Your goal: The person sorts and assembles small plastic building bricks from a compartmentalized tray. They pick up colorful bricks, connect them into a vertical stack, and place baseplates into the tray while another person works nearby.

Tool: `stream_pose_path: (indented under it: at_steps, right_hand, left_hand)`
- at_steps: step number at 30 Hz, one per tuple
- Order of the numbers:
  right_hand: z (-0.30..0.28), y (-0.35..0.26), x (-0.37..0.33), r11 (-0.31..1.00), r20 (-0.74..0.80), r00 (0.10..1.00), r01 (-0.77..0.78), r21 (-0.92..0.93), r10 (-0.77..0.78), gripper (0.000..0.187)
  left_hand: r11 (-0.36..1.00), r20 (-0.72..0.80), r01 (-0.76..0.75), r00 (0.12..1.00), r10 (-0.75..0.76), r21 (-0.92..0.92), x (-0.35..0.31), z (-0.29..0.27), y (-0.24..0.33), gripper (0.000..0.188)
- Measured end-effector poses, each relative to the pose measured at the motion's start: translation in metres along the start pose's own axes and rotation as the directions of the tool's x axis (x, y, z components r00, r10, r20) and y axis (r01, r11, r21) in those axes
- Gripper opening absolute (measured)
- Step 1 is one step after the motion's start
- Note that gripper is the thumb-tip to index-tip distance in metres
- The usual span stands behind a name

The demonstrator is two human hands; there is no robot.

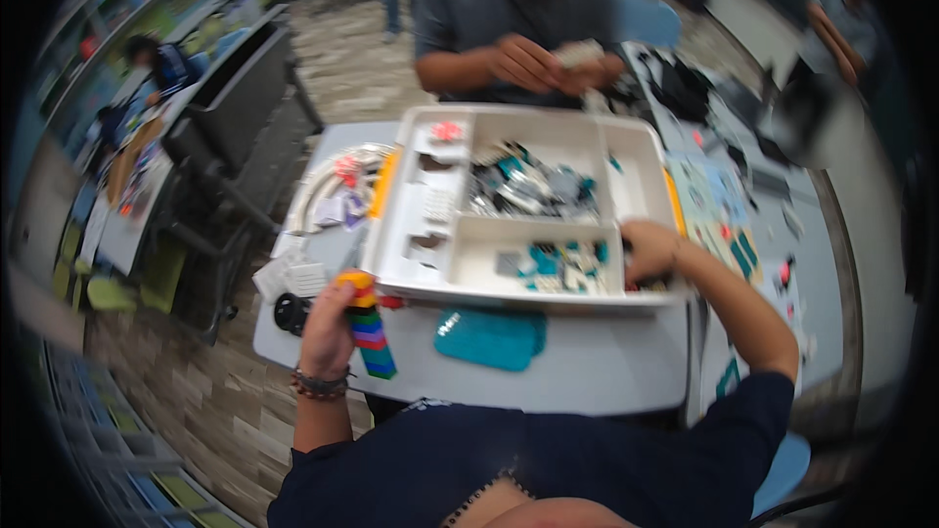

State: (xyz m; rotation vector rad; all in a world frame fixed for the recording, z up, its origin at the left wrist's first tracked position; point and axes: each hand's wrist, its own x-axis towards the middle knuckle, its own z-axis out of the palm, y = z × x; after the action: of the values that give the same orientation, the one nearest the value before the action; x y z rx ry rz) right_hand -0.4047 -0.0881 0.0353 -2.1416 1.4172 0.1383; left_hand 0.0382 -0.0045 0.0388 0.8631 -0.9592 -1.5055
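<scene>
My left hand (326, 334) is closed around a stack of coloured building bricks (372, 332), left of the white sorting tray (528, 300). Orange, yellow, black, blue, purple, red and green layers show in the stack. Over on the right, my right hand (648, 246) reaches into the tray's near right compartment. Its fingertips are hidden down there among small dark and coloured pieces. Teal, white and grey bricks (562, 264) lie in the compartment beside it. Grey, black and teal parts (533, 186) fill the larger middle compartment.
A turquoise pouch (489, 337) lies before the tray. White curved parts (328, 186) and a black wheel (290, 313) sit on the table's left. Across the table, a person's hands (533, 64) hold a pale piece. Papers and loose parts cover the table at right (822, 264).
</scene>
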Motion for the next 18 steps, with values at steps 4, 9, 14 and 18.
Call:
stream_pose_path:
  at_steps: [4,9,14,18]
  right_hand:
    - [0.001,0.0,0.007,1.0,-0.024,1.0,-0.007,0.005,0.007,0.067]
    - [-0.006,0.005,0.002,1.0,-0.076,0.997,-0.001,0.019,0.003,0.058]
    - [-0.023,0.009,0.005,0.995,-0.132,0.99,-0.045,0.089,0.056,0.05]
    - [-0.027,0.014,0.01,0.983,-0.093,0.989,-0.103,0.154,0.118,0.047]
  left_hand:
    - [1.0,0.027,0.015,1.0,-0.016,0.014,-0.005,-0.006,-0.004,0.035]
    - [0.999,0.113,0.036,0.993,-0.038,0.018,-0.001,0.001,-0.003,0.033]
    - [0.999,0.051,0.034,0.998,-0.035,0.014,-0.002,0.006,-0.004,0.033]
    - [0.999,0.057,0.044,0.997,-0.045,0.025,0.0,0.009,-0.004,0.034]
